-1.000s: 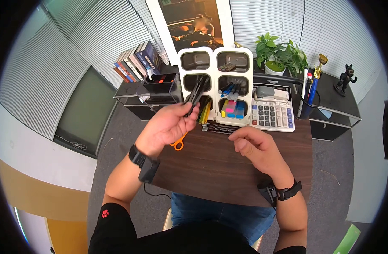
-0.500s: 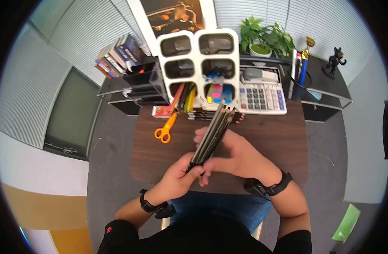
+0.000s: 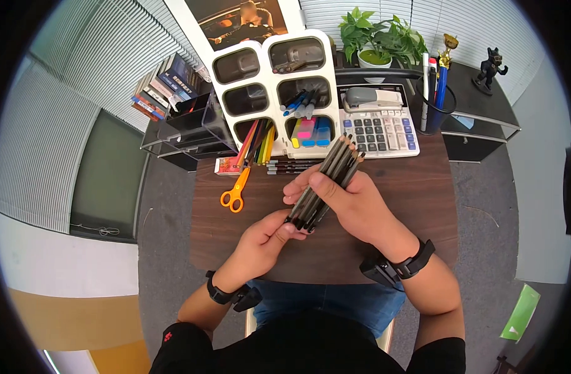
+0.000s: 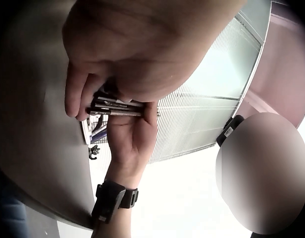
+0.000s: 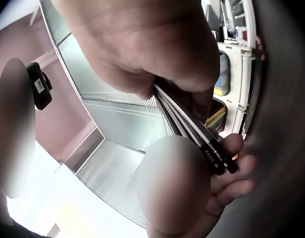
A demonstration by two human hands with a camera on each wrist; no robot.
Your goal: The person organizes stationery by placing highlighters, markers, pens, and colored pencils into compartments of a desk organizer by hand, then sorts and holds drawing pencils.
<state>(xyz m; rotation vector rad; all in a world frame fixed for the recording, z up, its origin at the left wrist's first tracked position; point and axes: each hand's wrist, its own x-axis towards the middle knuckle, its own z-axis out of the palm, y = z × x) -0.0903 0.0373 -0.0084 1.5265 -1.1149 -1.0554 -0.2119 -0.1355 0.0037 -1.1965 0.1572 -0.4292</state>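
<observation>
A bundle of dark pencils slants over the front of the table, sharpened tips pointing up and to the right. My right hand grips the bundle around its middle, with the thumb across the top. At the blunt lower ends, my left hand holds the pencils between thumb and fingers. In the right wrist view, the pencils' dark ends lie against the left fingers. Just beyond the hands, a white organizer leans back, with colored pencils, highlighters and blue pens in its compartments.
Orange-handled scissors lie left of the hands, by a small red box. More pencils lie below the organizer. To the right are a calculator, a stapler and a pen cup. A potted plant stands behind.
My left hand has brought the pencils from the organizer down toward the table's front. My right hand has moved in and now grips the bundle. The view has shifted.
</observation>
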